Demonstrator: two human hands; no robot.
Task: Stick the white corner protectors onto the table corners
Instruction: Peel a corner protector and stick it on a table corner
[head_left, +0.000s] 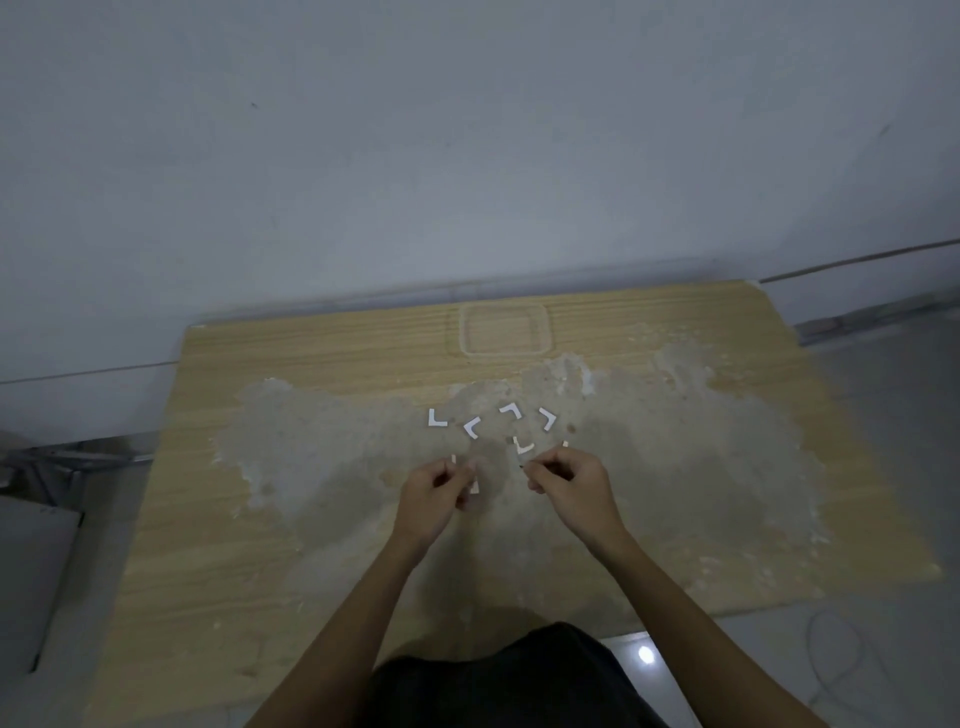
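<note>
Several white L-shaped corner protectors lie in a loose cluster mid-table: one at the left (436, 419), one beside it (471, 427), one further back (511, 411), one at the right (547, 418) and one close to my right hand (523, 446). My left hand (435, 491) has its fingers curled and pinches a white protector (474, 486), mostly hidden by the fingers. My right hand (566, 475) is curled too, its fingertips pinched together near the left hand; what they pinch is too small to make out. The wooden table (311, 519) has a large worn grey patch.
A square raised outline (503, 329) sits at the table's back middle. The far table edge meets a pale wall (467, 156). A grey box (31, 571) and metal frame stand at the left on the floor. Tiled floor (857, 665) shows at the right.
</note>
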